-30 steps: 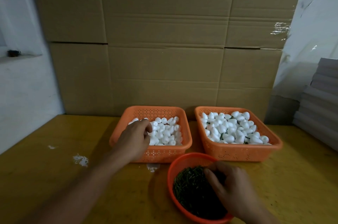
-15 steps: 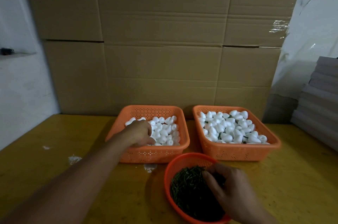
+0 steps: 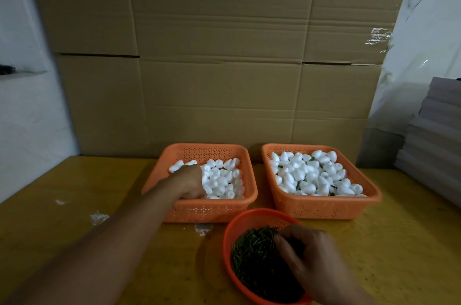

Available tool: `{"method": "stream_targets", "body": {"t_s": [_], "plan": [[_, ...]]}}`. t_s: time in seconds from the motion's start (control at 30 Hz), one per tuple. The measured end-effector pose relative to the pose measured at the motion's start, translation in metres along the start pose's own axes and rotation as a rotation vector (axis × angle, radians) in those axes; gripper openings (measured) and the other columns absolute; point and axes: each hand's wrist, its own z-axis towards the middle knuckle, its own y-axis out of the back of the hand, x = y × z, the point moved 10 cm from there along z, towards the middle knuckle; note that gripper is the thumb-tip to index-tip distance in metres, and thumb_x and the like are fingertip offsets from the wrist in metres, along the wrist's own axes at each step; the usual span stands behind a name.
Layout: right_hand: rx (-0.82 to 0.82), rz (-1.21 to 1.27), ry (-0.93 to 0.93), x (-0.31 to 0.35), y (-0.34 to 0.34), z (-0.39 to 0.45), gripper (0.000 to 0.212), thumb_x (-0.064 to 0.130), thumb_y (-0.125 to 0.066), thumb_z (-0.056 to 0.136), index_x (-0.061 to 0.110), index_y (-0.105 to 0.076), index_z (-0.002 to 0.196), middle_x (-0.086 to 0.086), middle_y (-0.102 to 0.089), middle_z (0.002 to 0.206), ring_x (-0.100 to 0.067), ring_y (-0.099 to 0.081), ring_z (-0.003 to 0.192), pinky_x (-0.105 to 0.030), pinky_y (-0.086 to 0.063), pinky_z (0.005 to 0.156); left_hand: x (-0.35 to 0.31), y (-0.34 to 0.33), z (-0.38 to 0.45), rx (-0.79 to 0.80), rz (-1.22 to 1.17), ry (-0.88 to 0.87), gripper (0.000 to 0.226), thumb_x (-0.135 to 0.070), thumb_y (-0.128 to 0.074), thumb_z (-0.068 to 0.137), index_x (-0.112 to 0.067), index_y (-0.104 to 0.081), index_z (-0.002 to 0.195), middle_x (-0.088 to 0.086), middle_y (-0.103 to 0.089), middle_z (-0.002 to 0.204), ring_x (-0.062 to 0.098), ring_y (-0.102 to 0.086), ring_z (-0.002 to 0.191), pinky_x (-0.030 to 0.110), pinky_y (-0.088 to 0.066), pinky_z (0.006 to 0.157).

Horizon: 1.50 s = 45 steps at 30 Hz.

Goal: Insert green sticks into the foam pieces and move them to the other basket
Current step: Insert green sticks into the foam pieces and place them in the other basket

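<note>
Head view: my left hand point(image 3: 190, 183) is curled down among the plain foam pieces point(image 3: 222, 180) in the left basket point(image 3: 209, 212); whether it grips one I cannot tell. Just right of that basket stands the other basket point(image 3: 324, 210), its foam already stuck. In front of it my right hand point(image 3: 311, 259) digs curled fingers into the green sticks point(image 3: 254, 254) in the round bowl point(image 3: 228, 235). Foam looks featherlight and crushable, so I'd pinch its sides softly; sticks seem thin and stiff.

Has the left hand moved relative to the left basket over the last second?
Yes. The left hand has slid from the near-left rim of the left basket deeper in, and its fingers now dig among the foam pieces.
</note>
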Motion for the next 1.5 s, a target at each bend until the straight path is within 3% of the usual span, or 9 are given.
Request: {"method": "stream_targets", "body": {"t_s": [0.1, 0.2, 0.47, 0.8, 0.93, 1.0, 1.17, 1.33, 1.5], "plan": [[0.011, 0.004, -0.017, -0.002, -0.002, 0.000, 0.008, 0.041, -0.066, 0.086, 0.035, -0.070, 0.081, 0.019, -0.068, 0.066, -0.003, -0.065, 0.061, -0.037, -0.055, 0.058, 0.000, 0.002, 0.002, -0.014, -0.021, 0.015, 0.031, -0.038, -0.069, 0.087, -0.017, -0.070, 0.110, 0.008, -0.035, 0.157, 0.028, -0.027, 0.146, 0.034, -0.034, 0.107], [0.021, -0.002, -0.017, -0.001, -0.002, 0.000, 0.013, 0.046, -0.063, 0.084, 0.035, -0.069, 0.081, 0.019, -0.067, 0.066, -0.003, -0.064, 0.061, -0.036, -0.054, 0.058, 0.003, 0.009, 0.003, -0.107, -0.174, 0.015, 0.016, -0.029, -0.071, 0.084, -0.015, -0.065, 0.079, 0.004, -0.069, 0.102, 0.020, -0.064, 0.098, 0.027, -0.045, 0.073], [0.016, -0.011, -0.013, 0.002, -0.003, 0.000, 0.016, 0.049, -0.060, 0.080, 0.036, -0.070, 0.080, 0.020, -0.067, 0.065, -0.003, -0.064, 0.059, -0.033, -0.053, 0.055, -0.003, 0.036, -0.030, -0.447, -0.565, -0.181, 0.021, -0.015, -0.073, 0.082, -0.027, -0.058, 0.090, -0.010, -0.064, 0.084, 0.009, -0.062, 0.075, 0.035, -0.054, 0.064], [0.074, -0.099, 0.008, 0.015, -0.008, -0.001, 0.001, 0.039, -0.071, 0.082, 0.039, -0.072, 0.082, 0.027, -0.068, 0.073, 0.001, -0.066, 0.068, -0.029, -0.055, 0.060, -0.053, 0.018, -0.120, -0.532, -0.908, -0.504, 0.029, -0.020, -0.072, 0.090, -0.036, -0.052, 0.105, -0.024, -0.066, 0.104, -0.003, -0.066, 0.095, 0.011, -0.051, 0.077], [0.141, -0.146, 0.029, 0.021, -0.013, -0.001, 0.009, 0.037, -0.074, 0.083, 0.037, -0.077, 0.091, 0.029, -0.070, 0.086, 0.007, -0.066, 0.082, -0.022, -0.055, 0.073, -0.075, 0.000, -0.139, -0.483, -0.911, -0.628, 0.017, -0.032, -0.051, 0.102, -0.042, -0.044, 0.115, -0.006, -0.064, 0.091, 0.013, -0.063, 0.080, 0.038, -0.053, 0.068], [0.185, -0.169, 0.030, 0.022, -0.017, -0.001, 0.011, 0.036, -0.074, 0.084, 0.037, -0.076, 0.095, 0.029, -0.069, 0.090, 0.007, -0.065, 0.084, -0.020, -0.055, 0.076, -0.082, -0.005, -0.144, -0.505, -0.836, -0.674, 0.013, -0.030, -0.043, 0.105, -0.034, -0.048, 0.116, -0.010, -0.055, 0.083, 0.013, -0.055, 0.073, 0.038, -0.048, 0.064], [0.293, -0.276, 0.036, 0.027, -0.025, 0.003, 0.015, 0.036, -0.063, 0.091, 0.030, -0.075, 0.097, 0.017, -0.071, 0.093, -0.003, -0.065, 0.083, -0.027, -0.053, 0.075, -0.087, -0.015, -0.147, -0.450, -0.843, -0.681, 0.018, -0.032, -0.042, 0.103, -0.037, -0.059, 0.109, -0.017, -0.059, 0.099, 0.014, -0.060, 0.099, 0.027, -0.048, 0.080], [0.361, -0.478, -0.023, 0.020, -0.040, 0.007, 0.026, 0.043, -0.048, 0.097, 0.025, -0.065, 0.088, 0.008, -0.066, 0.088, -0.011, -0.063, 0.080, -0.027, -0.049, 0.067, -0.081, -0.023, -0.149, -0.422, -0.882, -0.658, 0.029, -0.025, -0.064, 0.091, -0.042, -0.058, 0.113, -0.022, -0.060, 0.108, 0.008, -0.058, 0.110, 0.011, -0.043, 0.085], [0.441, -0.617, 0.009, 0.024, -0.062, 0.001, 0.039, 0.061, -0.052, 0.090, 0.027, -0.062, 0.106, 0.004, -0.062, 0.108, -0.018, -0.064, 0.096, -0.033, -0.050, 0.078, -0.075, -0.023, -0.151, -0.456, -0.956, -0.635, 0.030, -0.020, -0.063, 0.093, -0.037, -0.058, 0.118, -0.019, -0.063, 0.110, 0.009, -0.060, 0.111, 0.016, -0.047, 0.087]]}}
